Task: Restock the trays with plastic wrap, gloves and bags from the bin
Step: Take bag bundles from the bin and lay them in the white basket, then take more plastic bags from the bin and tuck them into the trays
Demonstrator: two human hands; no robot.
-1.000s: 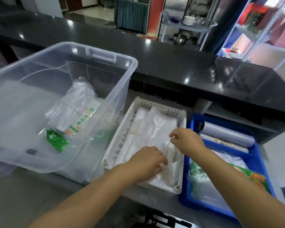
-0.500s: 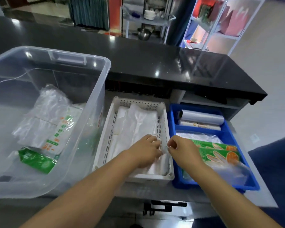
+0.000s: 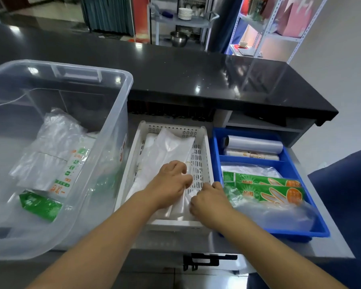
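A white slotted tray (image 3: 209, 155) holds a stack of white plastic bags (image 3: 167, 147). My left hand (image 3: 170, 183) sits on the near end of the stack with its fingers curled into the bags. My right hand (image 3: 209, 203) grips the bags' edge at the tray's front right corner. To the right, a blue tray (image 3: 314, 198) holds a plastic wrap roll (image 3: 255, 143), a second printed roll (image 3: 252, 155) and green glove packs (image 3: 269, 182). The clear bin (image 3: 118, 122) on the left contains clear bag packs (image 3: 56, 140) and a green pack (image 3: 40, 205).
A black counter (image 3: 196, 76) rises behind the trays, with a shelf opening beneath its right end. Everything stands on a grey worktop (image 3: 331, 232) whose right edge lies just past the blue tray. Metal shelving (image 3: 265, 32) stands in the background.
My right hand has moved from the blue tray's edge down into the white tray's front right corner, close to my left hand. The view has shifted slightly; the trays and bin stay put.
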